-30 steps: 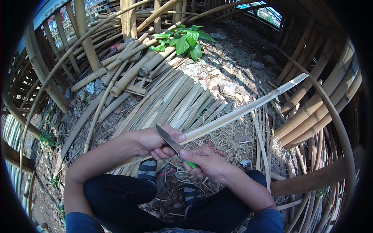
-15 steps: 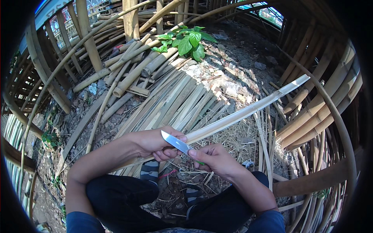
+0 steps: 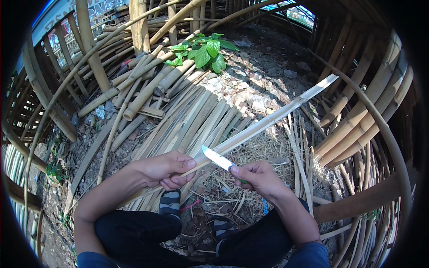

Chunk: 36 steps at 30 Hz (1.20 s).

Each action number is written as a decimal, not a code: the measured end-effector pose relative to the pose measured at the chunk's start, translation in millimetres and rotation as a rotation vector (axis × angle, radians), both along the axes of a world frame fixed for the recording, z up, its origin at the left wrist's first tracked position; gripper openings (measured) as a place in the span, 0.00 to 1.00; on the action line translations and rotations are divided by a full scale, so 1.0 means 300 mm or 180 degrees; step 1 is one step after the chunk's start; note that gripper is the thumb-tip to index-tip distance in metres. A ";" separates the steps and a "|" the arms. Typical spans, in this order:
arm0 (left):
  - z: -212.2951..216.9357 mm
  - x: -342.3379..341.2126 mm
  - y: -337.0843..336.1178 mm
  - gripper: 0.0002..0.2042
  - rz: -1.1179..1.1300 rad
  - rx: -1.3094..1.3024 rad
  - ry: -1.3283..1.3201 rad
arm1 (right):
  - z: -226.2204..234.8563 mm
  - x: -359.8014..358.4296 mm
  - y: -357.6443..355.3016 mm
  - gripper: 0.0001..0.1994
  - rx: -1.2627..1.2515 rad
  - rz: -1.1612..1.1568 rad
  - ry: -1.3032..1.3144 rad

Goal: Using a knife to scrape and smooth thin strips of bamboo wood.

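Note:
My left hand (image 3: pixel 172 169) is closed around a long split bamboo strip (image 3: pixel 263 123), thumb along its upper side. The strip slants from low left up to the far right, its pale inner face showing. In my right hand (image 3: pixel 257 178) is a knife (image 3: pixel 217 158) with a shiny blade and a bit of green at the handle. Its blade points up and left and lies over the strip just beyond my left hand; whether the edge touches the strip I cannot tell.
Split bamboo slats (image 3: pixel 196 118) lie fanned out ahead, with bamboo poles (image 3: pixel 147 96) heaped behind them. A leafy green plant (image 3: pixel 203 51) grows at the back. Thick bamboo poles (image 3: pixel 357 123) stand at the right, and pale shavings (image 3: pixel 250 172) cover the ground before me.
My left hand has slid back down and left along the strip. The knife and my right hand have shifted slightly right, and the strip's far end has moved left in view.

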State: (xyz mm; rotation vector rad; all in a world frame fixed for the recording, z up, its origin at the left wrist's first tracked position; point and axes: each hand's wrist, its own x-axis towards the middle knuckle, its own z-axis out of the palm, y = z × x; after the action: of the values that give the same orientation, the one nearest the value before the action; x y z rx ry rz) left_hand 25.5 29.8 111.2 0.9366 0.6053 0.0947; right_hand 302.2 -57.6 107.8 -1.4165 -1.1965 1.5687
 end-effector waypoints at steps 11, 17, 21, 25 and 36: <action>0.003 -0.058 -0.007 0.20 0.0075 -0.0065 0.0065 | 0.032 0.056 0.002 0.19 0.0217 -0.0324 -0.0024; 0.008 -0.094 -0.017 0.19 0.0030 -0.0053 0.0204 | 0.021 0.100 -0.001 0.18 0.0175 -0.0109 -0.0027; -0.005 -0.129 -0.015 0.19 0.0093 -0.0133 0.0097 | 0.047 0.163 0.000 0.19 0.0392 -0.0506 -0.0303; -0.012 -0.150 -0.014 0.19 0.0115 -0.0180 0.0184 | 0.046 0.266 0.014 0.20 0.0574 -0.1207 -0.0411; -0.042 -0.147 0.004 0.20 0.0312 0.0166 0.0541 | -0.003 0.228 0.029 0.26 0.1408 -0.1329 -0.0175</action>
State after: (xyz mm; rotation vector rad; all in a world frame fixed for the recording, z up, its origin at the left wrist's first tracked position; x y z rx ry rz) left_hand -18.6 31.1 98.5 0.9715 0.8097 0.1198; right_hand 370.6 -49.0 106.9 -1.3100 -1.1043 0.9184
